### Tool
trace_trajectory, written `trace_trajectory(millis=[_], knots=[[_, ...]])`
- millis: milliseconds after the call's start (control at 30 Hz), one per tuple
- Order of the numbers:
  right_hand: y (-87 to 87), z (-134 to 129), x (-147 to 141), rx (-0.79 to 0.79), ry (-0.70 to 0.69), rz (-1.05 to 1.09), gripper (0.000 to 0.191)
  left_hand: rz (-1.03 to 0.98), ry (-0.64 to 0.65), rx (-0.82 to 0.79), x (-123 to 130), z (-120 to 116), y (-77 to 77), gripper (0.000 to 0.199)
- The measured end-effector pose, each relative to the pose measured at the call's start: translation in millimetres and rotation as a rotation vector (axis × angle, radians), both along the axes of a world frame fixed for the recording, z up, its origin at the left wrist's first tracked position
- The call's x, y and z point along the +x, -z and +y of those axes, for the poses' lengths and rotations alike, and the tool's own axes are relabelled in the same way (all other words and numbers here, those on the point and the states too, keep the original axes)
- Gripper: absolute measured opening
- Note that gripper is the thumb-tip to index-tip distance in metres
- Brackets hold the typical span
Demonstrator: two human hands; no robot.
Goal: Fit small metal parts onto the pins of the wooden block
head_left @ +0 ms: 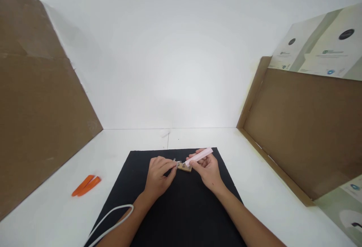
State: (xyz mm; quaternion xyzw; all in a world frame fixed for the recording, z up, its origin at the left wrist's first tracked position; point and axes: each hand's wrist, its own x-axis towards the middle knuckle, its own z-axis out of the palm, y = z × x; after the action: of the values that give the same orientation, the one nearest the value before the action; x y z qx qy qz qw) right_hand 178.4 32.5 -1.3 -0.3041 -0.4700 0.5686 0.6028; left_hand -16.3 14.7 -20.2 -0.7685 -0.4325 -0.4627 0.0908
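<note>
A small tan, wood-like block (185, 167) with several shiny metal parts on top lies on the black mat (181, 209). My left hand (160, 173) is closed at the block's left end, thumb and forefinger pinching there. My right hand (207, 167) grips a pale pink flat-sided stick (200, 156), tilted with its lower end at the block's metal parts. A thin tip seems to stick out of that lower end, but it is too small to make out. My fingertips hide parts of the block.
Two orange elongated pieces (86, 186) lie on the white table (70, 220) left of the mat. A white cable (113, 226) loops over my left forearm. Brown cardboard panels stand left (42, 100) and right (305, 126), with a white wall (169, 51) behind.
</note>
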Motion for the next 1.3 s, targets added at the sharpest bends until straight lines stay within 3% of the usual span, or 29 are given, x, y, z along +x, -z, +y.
trace_trajectory(millis=[233, 467, 733, 967, 1300], knots=[[8.1, 5.2, 4.2, -0.033, -0.082, 0.024, 0.045, 0.002, -0.006, 0.003, 1.8, -0.7, 1.0, 0.012], [0.6, 1.2, 6.7, -0.179, -0.162, 0.103, 0.05, 0.016, -0.016, -0.03, 2.0, -0.8, 1.7, 0.011], [1.9, 4.5, 4.9, -0.071, -0.097, -0.031, 0.045, 0.021, 0.009, -0.03, 2.6, -1.1, 1.2, 0.011], [0.3, 1.9, 4.8, -0.085, -0.182, 0.047, 0.048, 0.022, 0.016, -0.037, 2.4, -1.8, 3.1, 0.012], [3.1, -3.5, 1.7, -0.006, -0.15, 0.001, 0.047, 0.04, 0.015, -0.018, 3.5, -2.0, -0.5, 0.013]])
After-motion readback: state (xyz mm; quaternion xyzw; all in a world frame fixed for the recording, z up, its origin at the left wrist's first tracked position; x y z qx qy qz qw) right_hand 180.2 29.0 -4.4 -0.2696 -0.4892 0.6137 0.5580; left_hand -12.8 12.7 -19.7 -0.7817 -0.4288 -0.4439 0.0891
